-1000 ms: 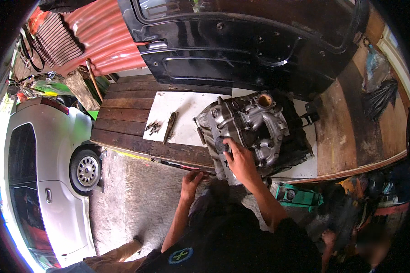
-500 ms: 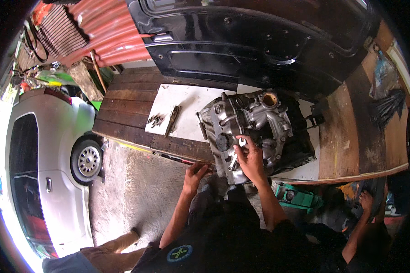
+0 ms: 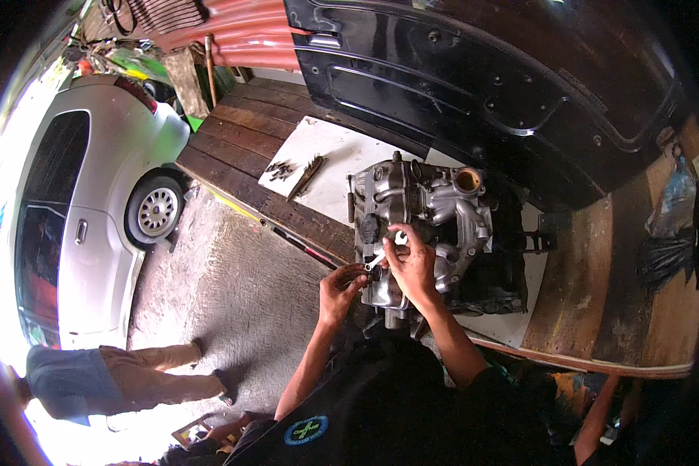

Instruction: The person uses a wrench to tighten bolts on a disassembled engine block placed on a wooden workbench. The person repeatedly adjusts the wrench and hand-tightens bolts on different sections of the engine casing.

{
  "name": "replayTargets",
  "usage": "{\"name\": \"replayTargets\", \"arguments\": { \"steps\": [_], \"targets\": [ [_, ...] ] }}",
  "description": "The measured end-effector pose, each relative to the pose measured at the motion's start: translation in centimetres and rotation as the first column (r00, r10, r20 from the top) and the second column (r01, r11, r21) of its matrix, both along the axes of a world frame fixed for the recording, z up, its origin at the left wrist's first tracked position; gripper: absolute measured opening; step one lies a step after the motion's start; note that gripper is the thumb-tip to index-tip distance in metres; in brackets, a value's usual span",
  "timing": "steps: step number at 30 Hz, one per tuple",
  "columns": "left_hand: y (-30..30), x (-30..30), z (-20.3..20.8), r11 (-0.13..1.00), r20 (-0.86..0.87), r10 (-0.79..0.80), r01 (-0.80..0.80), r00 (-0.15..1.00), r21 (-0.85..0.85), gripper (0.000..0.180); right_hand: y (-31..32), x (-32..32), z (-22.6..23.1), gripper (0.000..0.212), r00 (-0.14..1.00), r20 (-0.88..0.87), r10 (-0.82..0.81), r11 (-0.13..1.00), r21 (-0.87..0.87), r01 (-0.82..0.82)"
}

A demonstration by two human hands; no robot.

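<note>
My right hand (image 3: 413, 270) is closed around a combination wrench (image 3: 377, 259), whose open end sticks up between thumb and fingers. The wrench's ring end points down to the left, over the near left side of a grey metal engine (image 3: 394, 186). Beside that ring end is my left hand (image 3: 339, 295), its thumb and fingertips pinched together at the engine's edge. Whatever those fingertips hold is too small and dark to make out. The engine rests on a white board (image 3: 318, 140) on a wooden bench.
Several small dark metal parts (image 3: 281, 168) and a long dark tool (image 3: 307, 178) lie on the board. Behind the bench (image 3: 245, 151) stands a black panel (image 3: 450, 85). A silver car (image 3: 101, 210) and a walking person (image 3: 93, 380) are to the left. Another person's arm (image 3: 596, 419) shows lower right.
My left hand has come up to the wrench's ring end at the engine's edge. The wrench has tilted further over. My view has turned, and the person at left has moved farther left.
</note>
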State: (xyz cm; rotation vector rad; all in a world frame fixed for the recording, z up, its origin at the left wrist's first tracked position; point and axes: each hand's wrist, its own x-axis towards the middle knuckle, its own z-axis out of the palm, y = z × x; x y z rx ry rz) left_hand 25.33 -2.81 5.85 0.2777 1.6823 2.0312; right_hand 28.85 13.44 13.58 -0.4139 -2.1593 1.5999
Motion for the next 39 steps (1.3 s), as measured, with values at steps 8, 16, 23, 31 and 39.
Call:
{"name": "replayTargets", "arguments": {
  "steps": [8,16,23,31,39],
  "targets": [
    [1.2,1.2,0.9,0.981,-0.077,0.151,-0.159,0.986,-0.111,0.027,-0.1,-0.1,-0.2,0.022,0.995,0.011,0.103,0.995,-0.012,-0.103],
    [-0.2,-0.4,1.5,0.972,-0.118,-0.080,0.051,0.990,-0.227,0.023,0.0,0.3,-0.5,0.005,0.951,-0.015,0.308,0.950,-0.039,-0.308],
    [-1.0,-3.2,-1.3,0.967,-0.111,-0.246,0.236,0.963,-0.096,0.013,-0.8,1.2,0.0,0.018,0.855,-0.027,0.518,0.827,0.271,-0.493],
    [-1.2,-4.9,-0.4,0.914,-0.160,-0.392,0.365,0.906,-0.177,0.009,-0.9,0.9,-0.4,0.015,0.903,0.034,0.428,0.875,0.233,-0.424],
    [-2.2,-6.4,0.1,0.922,-0.032,-0.377,0.372,0.926,-0.106,0.029,-0.5,-4.4,-1.8,0.030,0.994,0.048,0.094,0.910,0.400,-0.105]
  ]
}}
